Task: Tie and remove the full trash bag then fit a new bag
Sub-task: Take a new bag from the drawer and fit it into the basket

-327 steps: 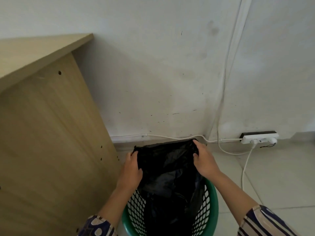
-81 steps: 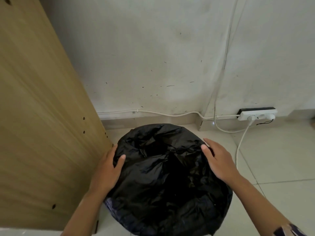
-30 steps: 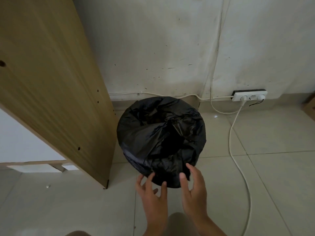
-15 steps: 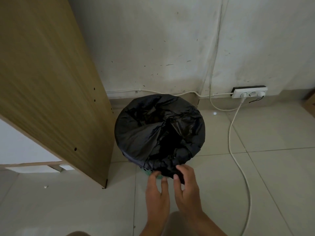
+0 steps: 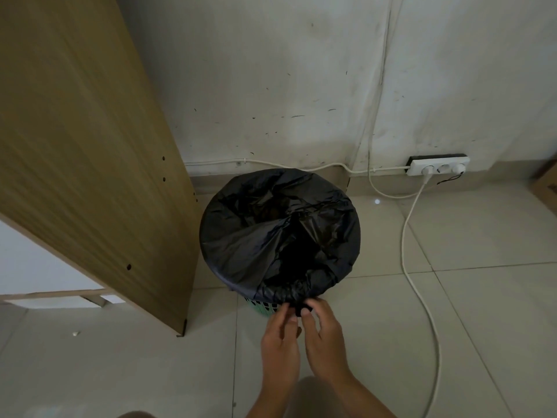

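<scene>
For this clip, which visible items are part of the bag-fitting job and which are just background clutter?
In the job: black trash bag stretched over the bin's rim; green mesh bin; left hand and right hand pinching the bag's near edge.

Just there: wooden panel; power strip; white cable; cardboard box.

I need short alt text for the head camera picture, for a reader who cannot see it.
Two bare hands, left hand and right hand, pinch the near edge of a black plastic trash bag stretched over a green mesh bin, beside a wooden panel.
</scene>
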### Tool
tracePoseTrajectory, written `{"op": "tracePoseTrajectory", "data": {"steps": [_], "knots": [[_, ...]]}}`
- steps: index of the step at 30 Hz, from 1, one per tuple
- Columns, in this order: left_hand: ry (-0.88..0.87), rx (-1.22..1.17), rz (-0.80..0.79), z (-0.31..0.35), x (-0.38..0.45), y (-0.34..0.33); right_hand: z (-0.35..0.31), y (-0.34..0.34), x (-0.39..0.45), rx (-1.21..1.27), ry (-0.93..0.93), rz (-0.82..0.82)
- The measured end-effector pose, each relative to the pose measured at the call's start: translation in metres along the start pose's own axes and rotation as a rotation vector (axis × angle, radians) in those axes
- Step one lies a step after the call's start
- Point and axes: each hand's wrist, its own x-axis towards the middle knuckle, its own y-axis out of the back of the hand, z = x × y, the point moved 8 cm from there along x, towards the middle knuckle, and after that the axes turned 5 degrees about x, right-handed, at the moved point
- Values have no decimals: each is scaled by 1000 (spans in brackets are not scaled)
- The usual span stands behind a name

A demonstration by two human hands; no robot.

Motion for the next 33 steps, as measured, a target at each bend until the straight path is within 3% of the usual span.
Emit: {"op": "tracePoseTrajectory", "data": {"steps": [4, 7, 12, 16, 18, 22, 28, 33], "knots": [[157, -235, -62, -3, 1, -2, 4, -5, 1, 51, -61, -78], [209, -322, -78, -1, 4, 0, 3, -4, 8, 192, -124, -30], [207, -229, -7, -5, 9, 13, 12, -1, 12, 425, -298, 42], [274, -282, -97, -9, 7, 1, 20, -6, 7, 710, -503, 68], [276, -285, -97, -6, 7, 0, 20, 5, 9, 610, -461, 130], [295, -274, -103, -6, 8, -1, -1, 20, 12, 165, -166, 172], [311, -324, -120, 0, 0, -1, -11, 3, 1, -132, 50, -8], [280, -275, -122, -2, -3, 0, -10, 9, 7, -194, 89, 38]]}}
